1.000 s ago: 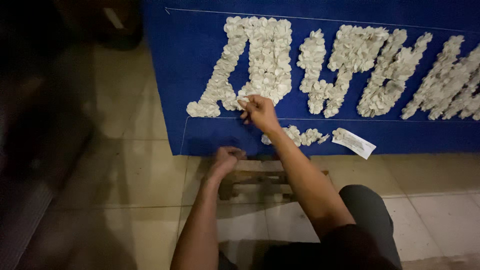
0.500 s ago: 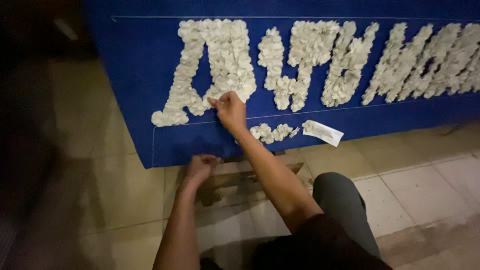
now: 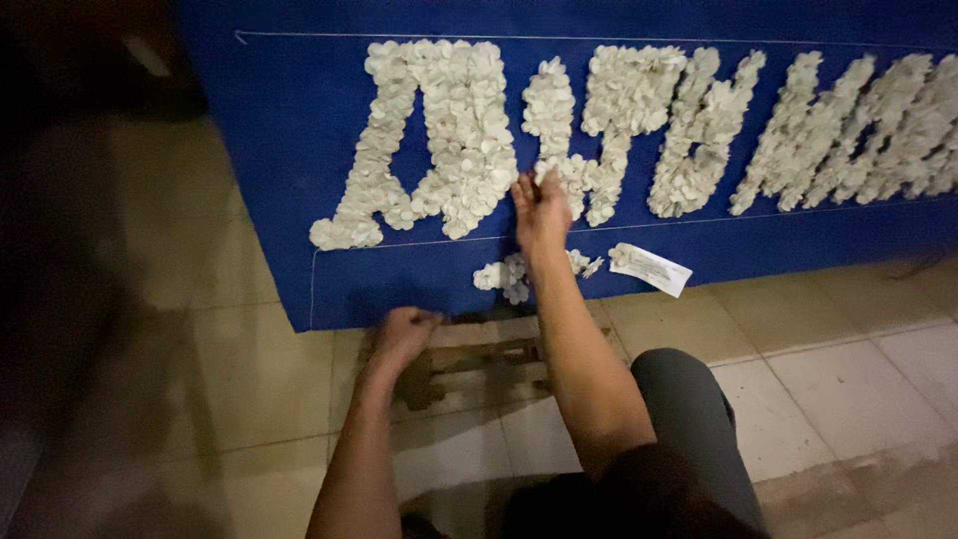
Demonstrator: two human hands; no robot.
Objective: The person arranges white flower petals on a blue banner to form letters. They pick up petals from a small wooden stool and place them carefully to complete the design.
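A blue board (image 3: 289,150) lies on the tiled floor, with large letters (image 3: 439,140) built from small white paper flowers. My right hand (image 3: 540,208) reaches onto the board at the lower right edge of the first letter; its fingers touch the flowers there, and whether it holds one is unclear. My left hand (image 3: 403,336) is a closed fist on the floor at the board's near edge, beside a low wooden stool (image 3: 479,367). A small heap of loose white flowers (image 3: 509,275) lies just below my right wrist.
A white paper packet (image 3: 651,268) lies on the board's near edge, right of the loose flowers. More flower letters (image 3: 828,130) run to the right. Beige floor tiles (image 3: 848,369) surround the board. My dark-trousered knee (image 3: 689,419) is at bottom right. The left side is dark.
My view has shifted, so the board sits further right. My right hand has moved from the first letter's lower middle to its lower right edge. My left fist stays by the stool.
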